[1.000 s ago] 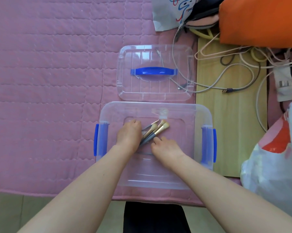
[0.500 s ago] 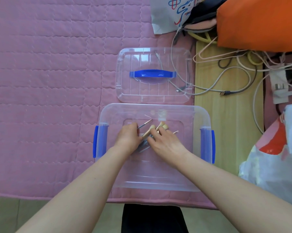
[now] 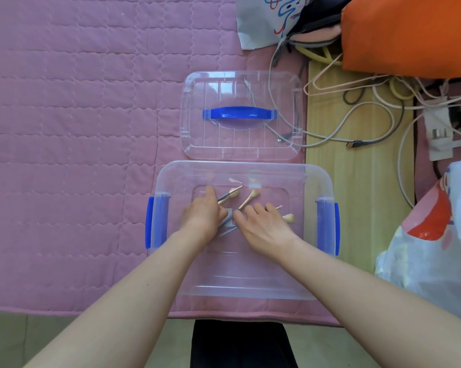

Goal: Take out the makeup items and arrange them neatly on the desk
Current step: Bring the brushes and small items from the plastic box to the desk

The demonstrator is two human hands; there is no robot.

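Observation:
A clear plastic storage box (image 3: pixel 314 176) with blue side latches stands on the pink quilt, and both my hands are inside it. Several makeup brushes with pale bristle heads lie fanned out on its floor. My left hand (image 3: pixel 204 217) curls over the grey handles, and a thin dark-handled brush (image 3: pixel 230 194) sticks out from under its fingers. My right hand (image 3: pixel 263 227) lies with fingers spread over the other brushes. One brush (image 3: pixel 249 199) points up past its thumb. Another brush head (image 3: pixel 289 217) shows at its right side.
The box's clear lid (image 3: pixel 194 128) with a blue handle (image 3: pixel 240 113) lies just beyond the box. To the right, cables (image 3: pixel 338 134) trail over a wooden board (image 3: pixel 356 208). A plastic bag (image 3: pixel 436 248) sits at the right edge and an orange bag (image 3: pixel 409 33) at the top right.
The brushes, bundled together between my hands a second ago, are now spread apart. My right hand has slid forward and to the right over them.

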